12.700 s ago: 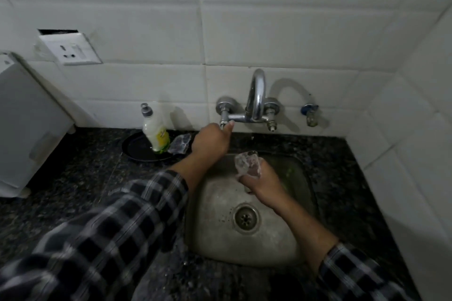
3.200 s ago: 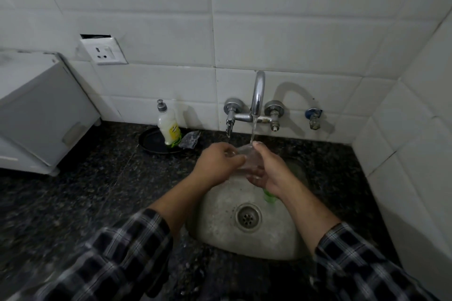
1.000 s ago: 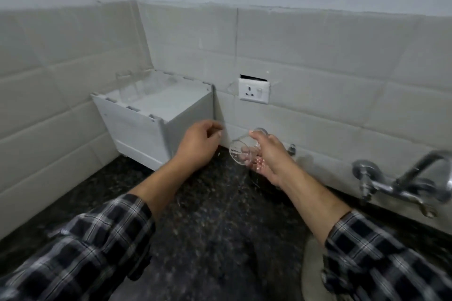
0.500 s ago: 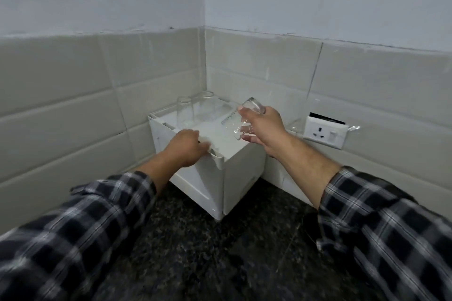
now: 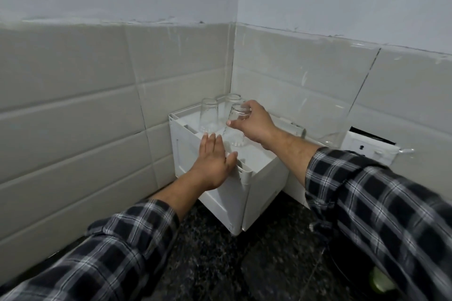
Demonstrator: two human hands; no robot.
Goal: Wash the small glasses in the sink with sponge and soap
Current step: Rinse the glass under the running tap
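Fingers [image 5: 246,107] of right hand [image 5: 255,126] pinch inverted glass [image 5: 236,135]; left hand [image 5: 212,161] rests flat on white box [image 5: 260,178].

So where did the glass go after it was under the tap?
The right hand carried the glass from the sink to the corner and holds it upside down over the white box, beside two other glasses. The left hand let go and rests flat on the box's edge. The right hand's grip stayed.

Left hand [image 5: 212,161] lies flat, fingers straight; right hand [image 5: 254,124] reaches forward, fingers pinching a glass [image 5: 234,134].
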